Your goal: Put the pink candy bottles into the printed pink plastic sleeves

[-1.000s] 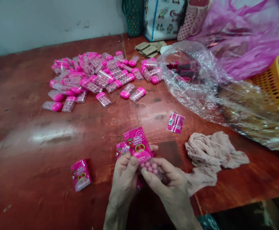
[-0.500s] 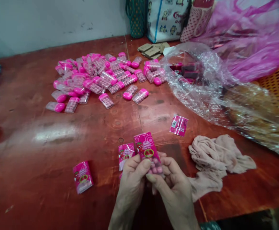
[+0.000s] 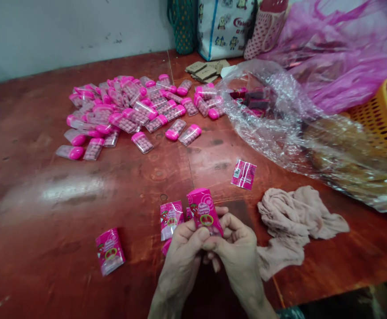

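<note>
Between my left hand [image 3: 184,250] and my right hand [image 3: 239,248] is a flat candy box [image 3: 204,208] in a printed pink sleeve. Both hands are closed on its lower part, thumbs on the front face; some fingers are hidden behind it. The box's pink cap shows at the top, and a few candies show through the clear bottom. Just behind my left hand lie a flat printed sleeve [image 3: 171,218] and a partly hidden pink piece. Further left, a sleeved candy box [image 3: 110,251] rests on the table. Another flat sleeve [image 3: 243,174] lies beyond my right hand.
A pile of unsleeved candy boxes [image 3: 123,104] spreads over the red table [image 3: 53,239]. To the right lie a crumpled cloth [image 3: 291,217] and clear plastic [image 3: 276,128] over dark pink packs. A yellow basket [image 3: 379,115], a pink bag [image 3: 333,57] and cardboard pieces [image 3: 206,71] are behind.
The printed sleeve now sits lower on the held candy box, covering most of the candies, and the pink cap has come out on top. The whole view has shifted slightly.
</note>
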Demonstrator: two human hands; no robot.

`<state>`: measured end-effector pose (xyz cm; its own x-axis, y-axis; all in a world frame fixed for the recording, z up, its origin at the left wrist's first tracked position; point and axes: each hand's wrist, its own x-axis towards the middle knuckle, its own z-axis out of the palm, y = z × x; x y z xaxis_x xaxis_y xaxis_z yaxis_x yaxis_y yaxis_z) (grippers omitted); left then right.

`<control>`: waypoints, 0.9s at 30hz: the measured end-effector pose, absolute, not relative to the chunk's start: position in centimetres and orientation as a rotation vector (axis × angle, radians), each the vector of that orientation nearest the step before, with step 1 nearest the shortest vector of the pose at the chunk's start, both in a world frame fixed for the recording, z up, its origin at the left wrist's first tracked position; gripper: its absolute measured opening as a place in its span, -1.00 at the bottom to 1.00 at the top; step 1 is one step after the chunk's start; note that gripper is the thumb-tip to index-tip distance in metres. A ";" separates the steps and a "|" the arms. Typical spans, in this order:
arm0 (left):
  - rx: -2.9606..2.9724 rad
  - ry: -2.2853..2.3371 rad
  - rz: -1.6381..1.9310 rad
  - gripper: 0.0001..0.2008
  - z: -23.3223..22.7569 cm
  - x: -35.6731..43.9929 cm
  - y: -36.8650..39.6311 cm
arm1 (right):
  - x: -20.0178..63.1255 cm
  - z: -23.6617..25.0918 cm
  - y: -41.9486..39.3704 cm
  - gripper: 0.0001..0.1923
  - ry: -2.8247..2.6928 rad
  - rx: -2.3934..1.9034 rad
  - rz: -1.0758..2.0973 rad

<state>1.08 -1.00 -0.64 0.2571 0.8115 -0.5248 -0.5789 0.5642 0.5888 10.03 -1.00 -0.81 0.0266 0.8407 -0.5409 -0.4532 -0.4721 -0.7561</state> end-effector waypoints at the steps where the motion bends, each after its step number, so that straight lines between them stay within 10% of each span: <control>1: 0.310 0.889 0.969 -0.77 -0.7 1.2 -1.0 | 10.0 -0.9 -0.9 -0.57 -0.444 -1.296 1.655; 9: 0.466 1.039 1.008 -0.75 0.3 -0.5 -2.5 | 11.4 0.3 -1.6 -0.53 -0.762 -1.373 1.699; 18: 1.739 2.326 0.709 -0.61 1.3 -14.1 -9.3 | 21.8 -1.4 -5.6 -0.70 -1.844 -1.727 0.542; 27: 2.071 2.099 0.691 -0.75 0.2 -6.6 -3.1 | 19.7 -3.1 -5.3 -0.61 -2.021 -1.831 0.172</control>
<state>-6.60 -3.09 0.22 -0.0615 0.9705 0.2333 0.9192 -0.0361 0.3922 19.71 -5.32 -3.11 -0.0563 0.9754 0.2131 0.9252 0.1311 -0.3561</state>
